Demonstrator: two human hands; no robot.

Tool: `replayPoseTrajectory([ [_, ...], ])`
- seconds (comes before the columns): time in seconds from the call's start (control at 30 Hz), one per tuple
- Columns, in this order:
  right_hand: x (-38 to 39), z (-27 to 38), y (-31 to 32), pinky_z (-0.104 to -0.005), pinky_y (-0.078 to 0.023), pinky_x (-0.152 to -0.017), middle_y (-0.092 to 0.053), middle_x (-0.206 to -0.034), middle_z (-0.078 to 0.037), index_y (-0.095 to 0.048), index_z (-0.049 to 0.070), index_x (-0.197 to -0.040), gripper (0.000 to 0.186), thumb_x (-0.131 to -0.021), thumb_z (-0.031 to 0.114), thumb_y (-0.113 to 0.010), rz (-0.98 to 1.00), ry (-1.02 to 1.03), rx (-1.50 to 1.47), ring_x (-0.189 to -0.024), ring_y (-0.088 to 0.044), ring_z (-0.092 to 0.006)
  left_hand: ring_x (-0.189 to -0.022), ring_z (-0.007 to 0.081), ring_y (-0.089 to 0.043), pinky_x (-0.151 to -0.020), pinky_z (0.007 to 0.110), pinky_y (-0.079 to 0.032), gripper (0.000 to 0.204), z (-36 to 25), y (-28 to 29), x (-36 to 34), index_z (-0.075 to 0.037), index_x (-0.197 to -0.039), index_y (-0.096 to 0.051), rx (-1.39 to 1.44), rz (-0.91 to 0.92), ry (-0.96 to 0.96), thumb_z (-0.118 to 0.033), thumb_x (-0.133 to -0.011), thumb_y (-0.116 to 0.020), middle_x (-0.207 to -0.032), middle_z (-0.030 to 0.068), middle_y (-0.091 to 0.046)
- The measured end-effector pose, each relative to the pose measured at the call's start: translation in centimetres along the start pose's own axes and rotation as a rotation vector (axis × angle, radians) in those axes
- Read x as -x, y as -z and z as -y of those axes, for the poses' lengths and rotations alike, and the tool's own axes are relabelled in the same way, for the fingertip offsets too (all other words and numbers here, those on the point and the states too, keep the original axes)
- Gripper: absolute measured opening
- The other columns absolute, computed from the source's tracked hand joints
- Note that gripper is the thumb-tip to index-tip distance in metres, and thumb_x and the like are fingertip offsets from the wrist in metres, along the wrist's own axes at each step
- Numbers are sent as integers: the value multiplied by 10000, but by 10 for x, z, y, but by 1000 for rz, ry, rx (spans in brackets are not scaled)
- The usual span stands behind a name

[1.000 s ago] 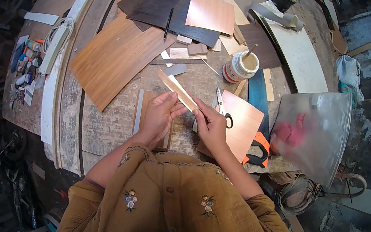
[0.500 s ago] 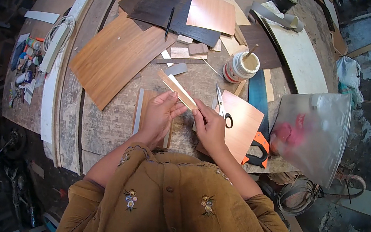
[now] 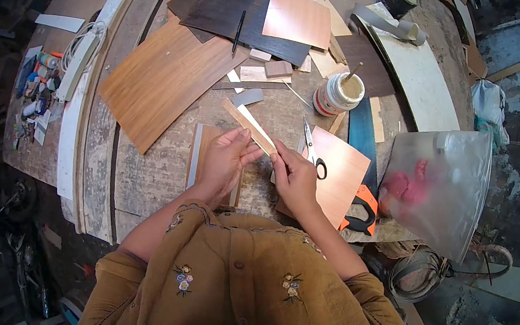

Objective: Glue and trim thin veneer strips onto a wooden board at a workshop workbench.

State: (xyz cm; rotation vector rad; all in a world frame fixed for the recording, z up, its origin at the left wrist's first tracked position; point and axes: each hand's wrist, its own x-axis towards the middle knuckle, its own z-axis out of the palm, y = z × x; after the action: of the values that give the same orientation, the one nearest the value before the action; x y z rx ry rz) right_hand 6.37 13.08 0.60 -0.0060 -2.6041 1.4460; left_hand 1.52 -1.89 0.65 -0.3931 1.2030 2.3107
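Note:
Both my hands hold a narrow wood strip (image 3: 244, 120) slantwise above the middle of the workbench. A pale, whitish strip lies along its right side; whether the two are joined I cannot tell. My left hand (image 3: 225, 156) pinches the strip from the lower left, thumb on top. My right hand (image 3: 295, 175) grips its lower right end between thumb and fingers. Beneath my left hand lies a brown board (image 3: 208, 145) with a grey strip along its edge. Scissors (image 3: 313, 150) rest just right of my right hand, on a light wood-grain sheet (image 3: 340, 174).
An open glue jar (image 3: 338, 95) holds a stick. A handsaw with an orange-black handle (image 3: 361, 211) lies by a clear plastic bag (image 3: 436, 187). Wood-grain sheets (image 3: 168, 83), small wood blocks (image 3: 278, 69) and a black pen (image 3: 238, 31) cover the far side. A coiled cable (image 3: 86, 48) lies left.

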Motion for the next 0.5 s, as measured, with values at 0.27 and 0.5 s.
replayPoseTrajectory([
  [0.27, -1, 8, 1, -379, -462, -578, -604, -764, -193, -592, 62, -1115, 267, -863, 125, -528, 3, -64, -37, -648, -599, -342, -864, 154, -611, -796, 260, -506, 262, -4, -5, 2, 28, -1081, -535, 2, 22, -28, -183, -961, -437, -1047, 110, -607],
  [0.5, -2, 14, 3, -389, -459, -572, -596, -759, -207, -578, 69, -1129, 276, -865, 125, -519, 18, -71, -10, -654, -596, -360, -905, 175, -617, -802, 272, -514, 268, -2, -5, 1, 32, -1110, -524, 13, -3, -22, -171, -962, -431, -1088, 135, -600],
])
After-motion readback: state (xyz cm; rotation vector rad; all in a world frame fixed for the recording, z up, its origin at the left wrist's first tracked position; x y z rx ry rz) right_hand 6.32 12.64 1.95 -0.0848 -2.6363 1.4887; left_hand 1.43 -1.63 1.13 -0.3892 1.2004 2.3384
